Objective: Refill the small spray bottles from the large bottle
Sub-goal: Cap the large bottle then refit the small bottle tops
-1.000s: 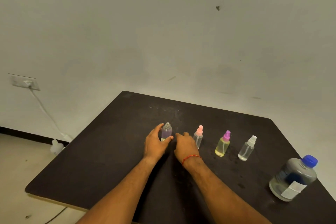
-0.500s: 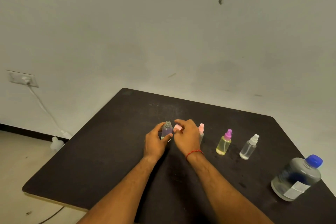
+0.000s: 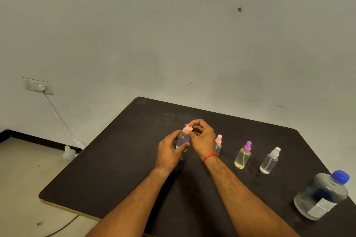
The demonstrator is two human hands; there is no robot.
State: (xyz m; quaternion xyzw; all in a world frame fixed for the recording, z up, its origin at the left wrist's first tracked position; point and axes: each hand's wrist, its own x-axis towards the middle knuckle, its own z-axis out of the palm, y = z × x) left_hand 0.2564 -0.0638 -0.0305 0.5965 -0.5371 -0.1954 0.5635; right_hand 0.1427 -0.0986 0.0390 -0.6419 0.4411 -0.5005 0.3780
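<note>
The dark surface (image 3: 115,169) carries four small spray bottles in a row and one large bottle. The left hand (image 3: 169,152) holds the lilac bottle (image 3: 182,139), the left-most of the row, at about the middle of the surface and nearer the far edge than the near edge. Its grip is narrow, with the fingers and thumb curled round the bottle body. The bottle is upright, and its base is hidden by the hand. The right hand (image 3: 202,138) holds the pink spray cap (image 3: 187,128) in a fingertip pinch right at the neck of the lilac bottle. Whether the cap is seated on the neck cannot be told. A red thread (image 3: 210,157) circles the right wrist. Just beside the right hand, toward the right edge, stands the pink-capped bottle (image 3: 218,143), partly hidden by that hand. Next in the row stand the yellow bottle (image 3: 243,157) with a purple cap and the clear bottle (image 3: 269,161) with a white cap. Each is upright and apart from the others. The large bottle (image 3: 321,196), with a blue cap and a pale label, stands near the right edge toward the near corner, well apart from the row. A wall socket (image 3: 38,86) with a white cable (image 3: 57,117) is on the wall (image 3: 173,44) beyond the left edge.
</note>
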